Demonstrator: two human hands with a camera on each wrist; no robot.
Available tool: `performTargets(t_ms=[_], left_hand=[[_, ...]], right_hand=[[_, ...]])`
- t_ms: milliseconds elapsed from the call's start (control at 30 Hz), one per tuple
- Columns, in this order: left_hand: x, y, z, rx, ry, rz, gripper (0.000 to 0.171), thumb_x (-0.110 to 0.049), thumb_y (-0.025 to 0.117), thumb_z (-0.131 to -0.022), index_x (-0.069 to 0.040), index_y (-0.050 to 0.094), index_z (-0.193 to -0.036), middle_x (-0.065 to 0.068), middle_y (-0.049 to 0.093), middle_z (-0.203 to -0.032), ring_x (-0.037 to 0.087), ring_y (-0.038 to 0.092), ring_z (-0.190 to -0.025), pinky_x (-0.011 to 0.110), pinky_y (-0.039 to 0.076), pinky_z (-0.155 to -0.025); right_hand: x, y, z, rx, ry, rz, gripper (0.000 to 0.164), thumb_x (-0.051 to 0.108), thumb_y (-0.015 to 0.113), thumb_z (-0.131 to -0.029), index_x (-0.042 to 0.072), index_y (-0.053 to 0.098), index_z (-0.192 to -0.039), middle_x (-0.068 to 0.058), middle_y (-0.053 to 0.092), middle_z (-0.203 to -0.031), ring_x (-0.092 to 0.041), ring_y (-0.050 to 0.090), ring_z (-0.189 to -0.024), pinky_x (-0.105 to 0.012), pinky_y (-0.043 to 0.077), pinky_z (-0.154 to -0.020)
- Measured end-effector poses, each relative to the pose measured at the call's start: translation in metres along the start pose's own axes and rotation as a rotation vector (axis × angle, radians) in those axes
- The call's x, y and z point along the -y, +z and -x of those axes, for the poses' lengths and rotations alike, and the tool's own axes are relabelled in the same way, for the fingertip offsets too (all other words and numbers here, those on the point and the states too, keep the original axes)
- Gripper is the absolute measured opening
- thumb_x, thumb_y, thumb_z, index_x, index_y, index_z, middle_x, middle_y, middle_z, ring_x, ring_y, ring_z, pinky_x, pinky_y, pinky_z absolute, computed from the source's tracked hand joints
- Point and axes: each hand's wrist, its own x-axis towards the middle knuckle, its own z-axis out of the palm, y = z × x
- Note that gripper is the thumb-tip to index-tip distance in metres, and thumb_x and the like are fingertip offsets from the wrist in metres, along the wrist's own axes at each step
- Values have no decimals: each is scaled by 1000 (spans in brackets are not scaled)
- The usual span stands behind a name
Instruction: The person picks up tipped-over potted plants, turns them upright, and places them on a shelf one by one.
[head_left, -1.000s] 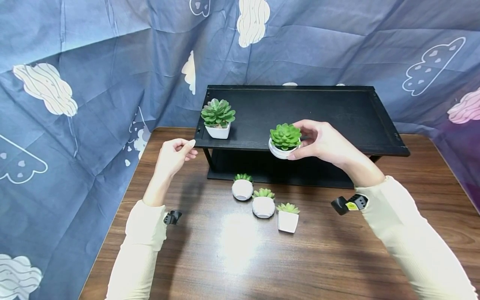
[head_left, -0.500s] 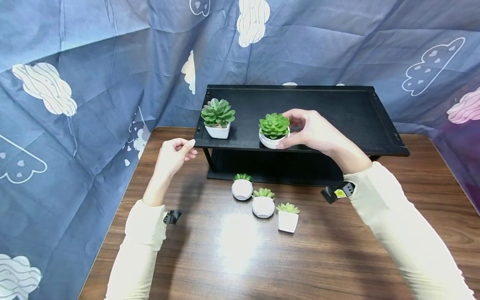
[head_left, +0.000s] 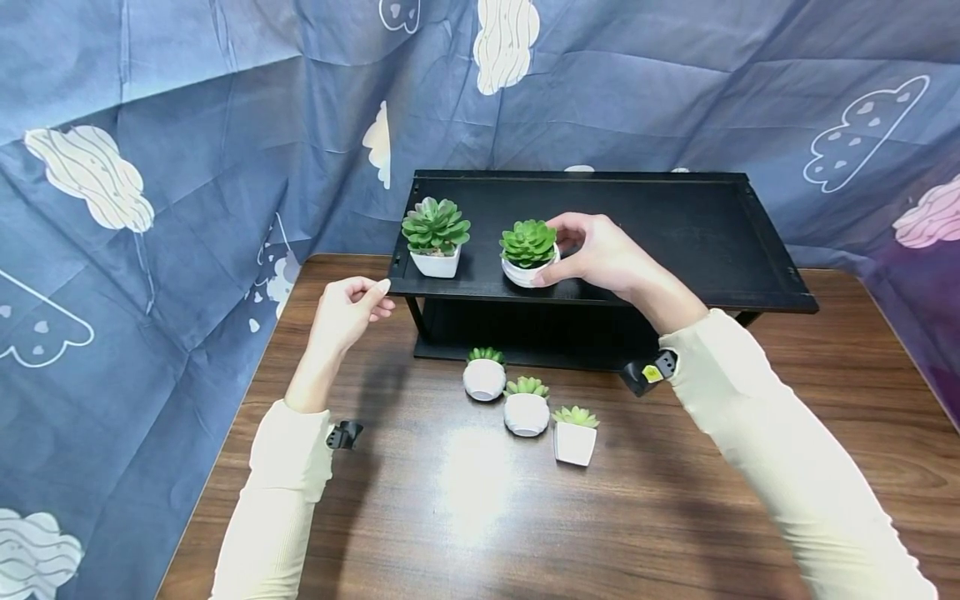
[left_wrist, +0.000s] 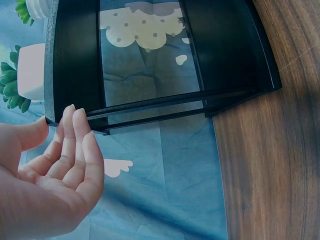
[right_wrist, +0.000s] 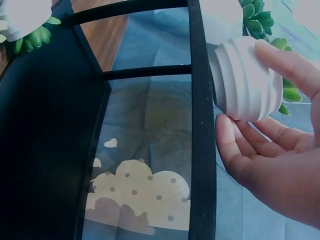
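Observation:
My right hand [head_left: 603, 254] grips a potted succulent [head_left: 528, 244] with a round white ribbed pot [right_wrist: 245, 82], thumb on one side and fingers on the other. The pot is at the front of the black shelf's top board [head_left: 637, 225]; whether its base touches the board I cannot tell. To its left on that board stands a larger succulent in a square white pot [head_left: 437, 237]. My left hand [head_left: 348, 317] pinches the shelf's front left corner, thumb above and fingertips below, as the left wrist view [left_wrist: 65, 165] shows.
Three small potted succulents stand in a slanting row on the wooden table [head_left: 420, 517]: one round pot [head_left: 485, 380], another round pot [head_left: 527, 414] and a square pot [head_left: 575, 444]. The shelf's lower board [head_left: 540, 333] lies behind them. A blue cloud-print cloth [head_left: 225, 167] hangs behind.
My right hand has carried the round-potted succulent left and slightly back, from before the shelf's front edge to over the top board, nearer the square-potted one. My left hand has stayed still.

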Motion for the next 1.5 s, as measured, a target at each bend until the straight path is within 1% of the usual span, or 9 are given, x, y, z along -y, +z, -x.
performTargets(t_ms=[133, 400, 600, 767, 1033, 1133, 1267, 1367, 1500], left_hand=[[4, 0, -2, 0, 4, -5, 27, -15, 56, -91, 12, 61, -93, 10, 67, -68, 4, 61, -56, 16, 48, -55], [5, 0, -3, 6, -5, 10, 25, -10, 54, -91, 15, 59, -92, 14, 66, -68, 4, 61, -54, 15, 48, -53], [4, 0, -2, 1, 7, -8, 28, -15, 56, -92, 12, 60, -93, 10, 66, -69, 2, 61, -54, 15, 48, -54], [-2, 0, 1, 3, 2, 5, 27, -12, 55, -92, 15, 59, -93, 12, 66, -68, 3, 60, -54, 15, 48, -54], [-27, 0, 14, 3, 0, -14, 23, -6, 52, -92, 16, 59, -90, 17, 65, -68, 7, 62, -56, 14, 46, -53], [-29, 0, 15, -1, -5, -21, 23, -7, 53, -92, 16, 59, -90, 17, 65, -68, 6, 61, -56, 14, 46, -53], [-29, 1, 15, 0, -10, -26, 24, -7, 53, -92, 16, 59, -91, 19, 65, -70, 1, 58, -53, 13, 46, -53], [-29, 1, 15, 0, -10, -28, 24, -8, 53, -92, 16, 59, -91, 23, 65, -73, -3, 57, -51, 13, 46, -53], [-28, 1, 15, -2, -6, -30, 24, -7, 53, -92, 16, 59, -91, 24, 65, -73, -2, 57, -52, 13, 46, -53]], right_hand=[[-1, 4, -5, -2, -2, -2, 56, 7, 81, -66, 5, 56, -116, -9, 57, -94, -20, 50, -86, -30, 41, -76], [-2, 8, -12, -5, 17, -5, 58, 8, 80, -67, 5, 55, -119, -8, 53, -93, -21, 48, -81, -29, 40, -72], [-2, 9, -14, -17, 22, -1, 58, 9, 79, -68, 3, 53, -120, -9, 52, -94, -21, 47, -82, -28, 39, -70], [-2, 9, -16, -20, 25, -9, 56, 10, 78, -70, 3, 53, -119, -9, 53, -96, -20, 48, -82, -29, 40, -71], [-3, 9, -16, -9, 30, -28, 54, 8, 77, -71, 2, 53, -118, -9, 54, -94, -18, 50, -78, -28, 41, -70], [-3, 9, -16, -4, 32, -22, 55, 9, 77, -71, 1, 52, -120, -9, 55, -96, -18, 50, -78, -27, 41, -70], [-3, 8, -15, 1, 32, -28, 56, 8, 77, -71, 2, 52, -120, -9, 55, -96, -17, 50, -77, -26, 42, -69], [-2, 7, -14, 11, 32, -40, 56, 8, 77, -72, 1, 52, -121, -9, 55, -96, -17, 51, -78, -26, 43, -70], [-2, 5, -11, 27, 39, -50, 58, 9, 76, -73, 1, 49, -124, -11, 56, -101, -17, 54, -81, -28, 43, -76]])
